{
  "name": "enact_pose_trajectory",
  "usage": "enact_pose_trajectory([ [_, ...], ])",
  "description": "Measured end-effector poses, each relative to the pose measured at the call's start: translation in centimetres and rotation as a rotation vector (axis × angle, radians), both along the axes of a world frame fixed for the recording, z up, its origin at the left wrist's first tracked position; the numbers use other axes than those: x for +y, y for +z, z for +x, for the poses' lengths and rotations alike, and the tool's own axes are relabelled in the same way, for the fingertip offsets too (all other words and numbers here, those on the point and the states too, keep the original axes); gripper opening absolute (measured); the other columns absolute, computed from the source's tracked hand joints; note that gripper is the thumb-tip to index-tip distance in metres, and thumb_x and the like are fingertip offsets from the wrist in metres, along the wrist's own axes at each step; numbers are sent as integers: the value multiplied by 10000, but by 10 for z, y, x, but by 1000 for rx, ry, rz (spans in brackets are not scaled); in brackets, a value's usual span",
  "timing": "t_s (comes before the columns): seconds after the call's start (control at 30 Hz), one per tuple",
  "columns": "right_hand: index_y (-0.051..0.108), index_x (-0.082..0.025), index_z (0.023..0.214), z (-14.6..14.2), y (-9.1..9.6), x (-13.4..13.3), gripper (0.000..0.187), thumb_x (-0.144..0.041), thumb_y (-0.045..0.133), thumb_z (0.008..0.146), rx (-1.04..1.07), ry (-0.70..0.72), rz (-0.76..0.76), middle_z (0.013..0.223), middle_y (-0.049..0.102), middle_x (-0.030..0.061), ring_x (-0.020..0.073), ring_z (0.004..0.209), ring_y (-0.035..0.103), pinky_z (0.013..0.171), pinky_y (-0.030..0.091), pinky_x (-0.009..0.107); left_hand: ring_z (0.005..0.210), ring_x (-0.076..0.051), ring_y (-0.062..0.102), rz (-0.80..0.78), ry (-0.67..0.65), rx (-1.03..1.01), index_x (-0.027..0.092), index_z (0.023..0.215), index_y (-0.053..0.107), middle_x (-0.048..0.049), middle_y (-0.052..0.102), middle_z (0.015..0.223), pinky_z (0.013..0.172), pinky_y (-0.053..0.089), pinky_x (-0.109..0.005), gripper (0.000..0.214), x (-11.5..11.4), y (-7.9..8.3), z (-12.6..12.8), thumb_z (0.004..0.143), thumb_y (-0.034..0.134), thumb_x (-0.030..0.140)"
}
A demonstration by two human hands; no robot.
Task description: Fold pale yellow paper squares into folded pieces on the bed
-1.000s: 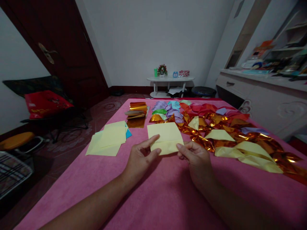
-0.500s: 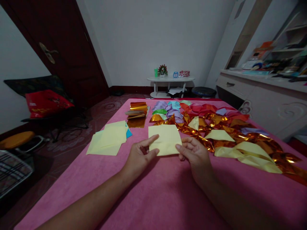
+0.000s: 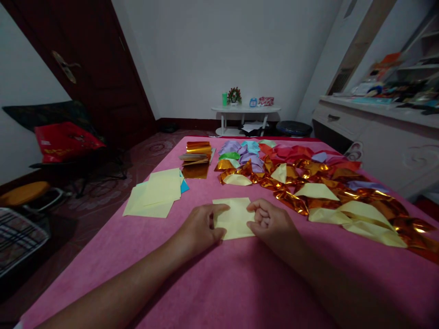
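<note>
A square sheet of pale yellow paper (image 3: 236,219) lies almost flat on the pink cloth in front of me. My left hand (image 3: 202,224) grips its left side, the index finger on the far part and the thumb near the close corner. At the opposite side, my right hand (image 3: 272,224) holds the edge between thumb and index finger, its other fingers curled in. To the left rests a loose stack of yellow sheets (image 3: 154,194) with a blue corner (image 3: 184,185) poking out. Just beyond the held sheet is a folded yellow piece (image 3: 237,180).
Shiny orange-gold foil pieces (image 3: 291,201) and yellow folded papers (image 3: 360,219) cover the table's right side. Purple papers (image 3: 252,161) and red ones (image 3: 288,154) lie farther back. A pile of gold foil sheets (image 3: 197,160) stands behind the yellow stack.
The yellow sheet has come down and closer to me, from raised and tilted to nearly flat. Both hands moved with it, and my right fingers shifted their hold, curling beside the edge.
</note>
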State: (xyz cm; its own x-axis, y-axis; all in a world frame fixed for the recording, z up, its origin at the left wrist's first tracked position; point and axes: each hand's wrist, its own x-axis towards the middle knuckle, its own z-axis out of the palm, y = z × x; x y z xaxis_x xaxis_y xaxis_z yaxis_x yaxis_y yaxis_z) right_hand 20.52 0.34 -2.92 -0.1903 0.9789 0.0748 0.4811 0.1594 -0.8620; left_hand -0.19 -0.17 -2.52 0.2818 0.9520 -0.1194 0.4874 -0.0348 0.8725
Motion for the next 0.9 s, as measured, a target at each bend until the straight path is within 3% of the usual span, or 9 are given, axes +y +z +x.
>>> enact_pose_trajectory([
  [0.17,558,-208,913,2,-1,1,239,-180,579,676,-131,-16,47,538,476,-80,90,485,445,470,287,199,830,-198,568,271,-7,416,228,1243,544,-64,568,1038,737,469,-330,659,-3,15,-7,615,743,231],
  [0.3,570,-207,892,2,-3,3,238,-193,589,655,-162,-38,43,540,503,-75,91,486,457,475,285,201,1096,-275,484,502,-25,568,269,1220,536,-86,330,1399,897,429,-421,652,-9,29,-4,612,769,244],
  [0.37,570,-210,879,2,-4,4,232,-200,594,649,-163,-44,42,531,504,-78,93,481,457,474,282,203,1160,-272,429,615,-149,577,271,1145,588,-61,395,1357,956,382,-427,467,-11,31,0,699,696,186],
  [0.43,565,-214,869,2,-4,4,222,-210,597,649,-164,-45,47,524,503,-80,95,477,457,473,280,206,1067,-223,482,634,-341,529,237,1024,640,-55,537,1162,902,411,-365,247,-10,28,2,810,559,144],
  [0.5,559,-218,864,2,-3,5,212,-222,595,655,-183,-37,46,523,504,-82,99,476,463,475,284,210,906,-168,536,575,-496,441,184,953,648,-59,582,988,791,440,-280,231,-8,24,3,876,439,121],
  [0.57,554,-220,863,1,0,5,207,-233,591,660,-224,-29,37,527,509,-81,105,482,476,481,289,216,832,-145,547,520,-562,356,156,976,642,-63,580,937,744,441,-242,234,-4,20,4,885,429,121],
  [0.7,568,-226,865,-3,5,2,187,-243,562,679,-352,-67,62,541,523,-70,115,502,481,490,277,225,832,-159,547,527,-523,281,169,1045,652,-57,563,910,750,439,-245,221,2,13,12,850,556,211],
  [0.9,599,-242,891,-6,5,-6,188,-237,504,729,-519,-121,135,656,597,-33,132,570,518,525,279,239,822,-151,537,496,-427,211,227,1102,667,-39,558,863,745,435,-251,284,7,-1,15,853,541,175],
])
